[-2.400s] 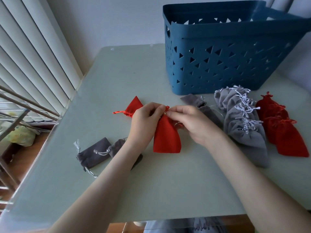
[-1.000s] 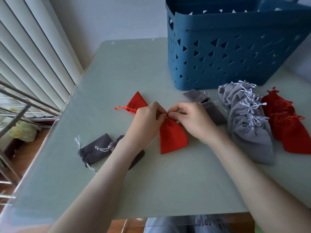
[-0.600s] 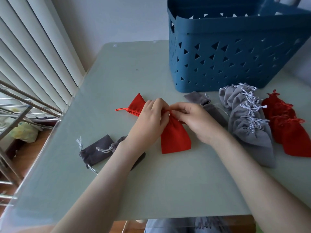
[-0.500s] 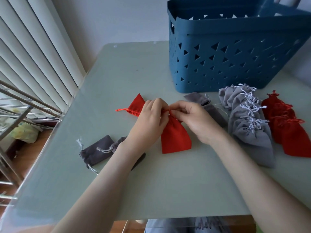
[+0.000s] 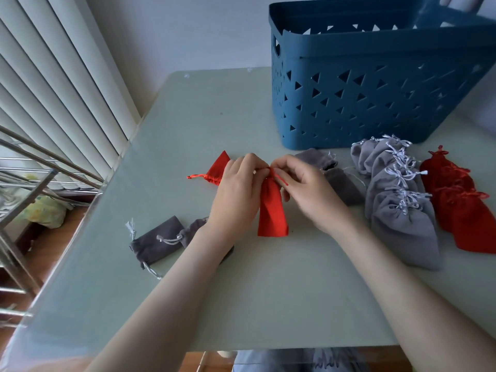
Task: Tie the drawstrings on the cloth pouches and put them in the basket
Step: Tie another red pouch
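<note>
A red cloth pouch (image 5: 272, 210) lies on the pale green table (image 5: 268, 291), its gathered neck pointing away from me. My left hand (image 5: 237, 194) and my right hand (image 5: 308, 189) meet at that neck, each pinching its red drawstring. A loop of cord shows by my right fingers. Behind my left hand lies another red pouch (image 5: 217, 169). The blue basket (image 5: 375, 84) stands at the back right; its inside is hidden.
Dark grey pouches (image 5: 161, 238) lie at the left, partly under my left forearm. More dark grey pouches (image 5: 338, 181) sit behind my right hand. A row of light grey pouches (image 5: 397, 200) and red pouches (image 5: 464, 208) lies at the right. Window blinds (image 5: 53, 89) line the left.
Both hands stayed at the red pouch's neck, working the drawstring. The pouch's body has swung from slanting right to pointing straight at me, and a cord loop now shows at my right fingers.
</note>
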`<state>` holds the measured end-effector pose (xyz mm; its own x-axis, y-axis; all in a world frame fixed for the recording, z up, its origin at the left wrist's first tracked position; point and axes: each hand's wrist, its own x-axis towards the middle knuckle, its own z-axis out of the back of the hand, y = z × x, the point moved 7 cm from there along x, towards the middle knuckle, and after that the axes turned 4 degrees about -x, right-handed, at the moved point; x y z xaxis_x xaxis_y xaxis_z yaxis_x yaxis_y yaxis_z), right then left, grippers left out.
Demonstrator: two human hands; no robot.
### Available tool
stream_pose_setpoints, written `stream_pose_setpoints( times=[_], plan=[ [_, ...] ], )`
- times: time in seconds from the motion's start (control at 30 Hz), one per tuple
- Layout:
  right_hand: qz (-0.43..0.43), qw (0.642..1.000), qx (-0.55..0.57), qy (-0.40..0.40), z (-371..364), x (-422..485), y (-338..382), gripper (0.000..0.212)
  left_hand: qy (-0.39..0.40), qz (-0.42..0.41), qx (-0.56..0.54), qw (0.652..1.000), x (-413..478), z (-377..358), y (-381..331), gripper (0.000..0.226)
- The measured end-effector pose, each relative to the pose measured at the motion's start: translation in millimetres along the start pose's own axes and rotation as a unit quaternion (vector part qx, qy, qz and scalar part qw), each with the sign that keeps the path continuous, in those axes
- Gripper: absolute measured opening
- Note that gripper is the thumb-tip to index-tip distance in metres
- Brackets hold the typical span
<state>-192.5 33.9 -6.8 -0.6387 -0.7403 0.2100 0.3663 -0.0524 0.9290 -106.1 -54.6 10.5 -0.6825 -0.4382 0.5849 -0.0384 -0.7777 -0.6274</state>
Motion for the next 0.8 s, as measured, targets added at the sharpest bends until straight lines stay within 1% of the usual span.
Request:
stream_pose_setpoints(
  times=[0.07, 0.1, 0.17, 0.3, 0.4, 0.53, 0.6, 0.63, 0.8],
  plan=[
    [0.009, 1.0, 0.002, 0.001, 0, 0, 2, 0.015, -0.042, 0.041, 0.016, 0.998, -1, 5, 6, 0.021],
    [0.014, 1.0, 0.006, 0.001, 0, -1, 3, 0.014, -0.07, 0.048, 0.03, 0.996, -2, 9, 7, 0.025],
    [0.02, 1.0, 0.016, -0.003, 0, -1, 5, 0.014, -0.102, 0.032, 0.056, 0.993, -2, 15, 4, 0.027],
    [0.026, 0.999, 0.027, 0.002, 0, 0, 4, 0.015, -0.082, -0.041, 0.091, 0.992, -2, 11, -8, 0.021],
    [0.024, 1.0, 0.016, 0.0, 1, 1, 3, 0.015, -0.071, -0.076, 0.12, 0.987, -1, 10, -10, 0.02],
    [0.018, 0.996, -0.05, -0.077, 19, 6, -3, 0.014, -0.052, -0.107, 0.133, 0.984, -2, 8, -15, 0.025],
    [0.008, 0.994, -0.068, -0.087, 20, 6, -5, 0.012, -0.046, -0.101, 0.113, 0.987, -3, 8, -16, 0.023],
    [-0.002, 0.995, -0.063, -0.079, 18, 6, -7, 0.012, -0.045, -0.089, 0.095, 0.99, -3, 8, -15, 0.023],
    [-0.063, 0.997, 0.044, -0.016, 12, -1, 3, 0.015, -0.022, -0.017, 0.01, 1.0, -3, 7, -13, 0.024]
  ],
)
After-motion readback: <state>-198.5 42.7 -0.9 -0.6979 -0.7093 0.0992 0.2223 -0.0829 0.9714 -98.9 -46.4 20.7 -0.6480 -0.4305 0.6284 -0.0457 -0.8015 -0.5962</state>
